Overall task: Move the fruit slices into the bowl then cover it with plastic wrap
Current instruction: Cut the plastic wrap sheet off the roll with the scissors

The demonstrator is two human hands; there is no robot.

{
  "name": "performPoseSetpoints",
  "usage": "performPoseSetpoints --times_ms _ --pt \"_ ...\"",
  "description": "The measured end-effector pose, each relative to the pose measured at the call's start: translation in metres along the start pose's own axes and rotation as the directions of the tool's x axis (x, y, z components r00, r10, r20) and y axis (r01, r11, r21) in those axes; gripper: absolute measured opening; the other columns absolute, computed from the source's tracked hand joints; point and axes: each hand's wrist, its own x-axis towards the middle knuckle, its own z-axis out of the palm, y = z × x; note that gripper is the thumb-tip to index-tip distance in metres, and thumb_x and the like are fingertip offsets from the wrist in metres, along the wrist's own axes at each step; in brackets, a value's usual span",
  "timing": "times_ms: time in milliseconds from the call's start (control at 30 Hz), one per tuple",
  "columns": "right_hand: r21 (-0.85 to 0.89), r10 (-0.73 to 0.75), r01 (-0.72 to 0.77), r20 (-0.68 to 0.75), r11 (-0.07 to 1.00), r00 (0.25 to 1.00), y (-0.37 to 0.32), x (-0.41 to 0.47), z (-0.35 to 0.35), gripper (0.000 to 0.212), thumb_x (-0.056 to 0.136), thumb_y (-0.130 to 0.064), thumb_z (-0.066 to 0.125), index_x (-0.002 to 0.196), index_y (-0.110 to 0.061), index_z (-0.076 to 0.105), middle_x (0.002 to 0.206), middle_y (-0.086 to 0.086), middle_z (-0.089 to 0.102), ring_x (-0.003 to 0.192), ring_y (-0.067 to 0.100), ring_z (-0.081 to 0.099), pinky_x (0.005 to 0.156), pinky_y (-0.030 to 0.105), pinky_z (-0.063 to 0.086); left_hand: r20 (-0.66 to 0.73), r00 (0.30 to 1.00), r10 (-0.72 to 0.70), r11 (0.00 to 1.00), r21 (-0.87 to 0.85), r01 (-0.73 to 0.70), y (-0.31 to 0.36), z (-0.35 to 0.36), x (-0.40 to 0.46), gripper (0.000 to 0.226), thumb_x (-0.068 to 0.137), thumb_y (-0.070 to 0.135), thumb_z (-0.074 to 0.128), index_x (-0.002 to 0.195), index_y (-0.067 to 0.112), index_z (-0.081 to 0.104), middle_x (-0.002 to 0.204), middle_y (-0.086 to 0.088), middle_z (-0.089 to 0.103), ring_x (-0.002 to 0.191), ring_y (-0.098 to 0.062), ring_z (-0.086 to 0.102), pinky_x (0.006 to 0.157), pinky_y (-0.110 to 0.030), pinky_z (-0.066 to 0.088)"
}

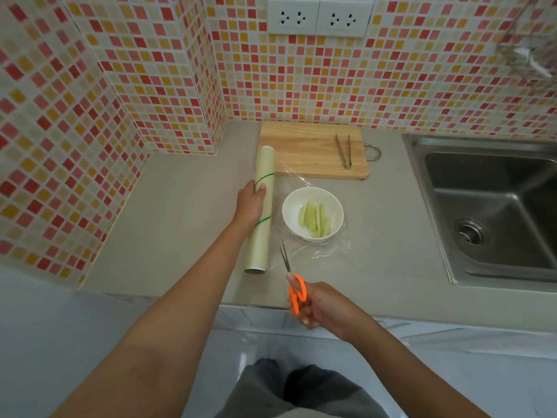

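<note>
Head: left grip (251, 200) seemingly clasps roll (262, 211).

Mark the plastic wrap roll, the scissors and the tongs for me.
plastic wrap roll (261, 233): head view, lower half of the tube.
scissors (297, 292): head view, orange handle loops.
tongs (343, 149): head view, between the two arms, on the cutting board.

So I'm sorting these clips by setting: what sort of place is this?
Most likely a home kitchen counter. A steel sink is set into the countertop, mosaic tiles cover the walls, and a wooden cutting board lies by a bowl of fruit slices.
</note>
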Motion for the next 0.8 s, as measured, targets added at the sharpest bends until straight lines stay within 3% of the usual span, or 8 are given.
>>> performPoseSetpoints --times_ms 400,633,800 --pt "-0.066 0.135 -0.135 -0.005 0.989 0.991 0.016 -0.013 0.01 0.059 0.079 -0.068 0.054 0.072 -0.009 0.056 0.066 0.01 0.063 0.047 0.016 0.049 0.045 0.021 0.032 0.015 1.0 -0.015 0.999 -0.034 0.015 0.002 -0.001 -0.004 0.034 0.099 0.027 0.04 0.117 0.001 0.054 0.122 -0.024 0.053 0.11 -0.036 0.054 0.101 -0.045 0.044" --pt "0.031 0.026 -0.026 -0.023 0.999 0.999 0.0 0.009 0.026 0.061 0.079 -0.071 0.05 0.079 -0.01 0.052 0.065 0.008 0.061 0.046 0.015 0.047 0.046 0.024 0.028 0.015 1.0 -0.024 1.0 -0.016 0.024 0.0 -0.001 -0.007 0.036 0.099 0.028 0.039 0.117 0.001 0.054 0.121 -0.024 0.054 0.111 -0.037 0.053 0.1 -0.045 0.044" --pt "0.064 -0.001 0.006 -0.082 0.998 0.997 -0.006 0.022 0.035 0.057 0.082 -0.069 0.046 0.074 -0.013 0.05 0.06 0.006 0.058 0.045 0.014 0.044 0.046 0.022 0.026 0.013 0.998 -0.054 0.998 -0.021 0.054 -0.001 -0.002 -0.007 0.039 0.099 0.03 0.038 0.122 0.001 0.052 0.124 -0.024 0.053 0.114 -0.038 0.052 0.102 -0.046 0.043"
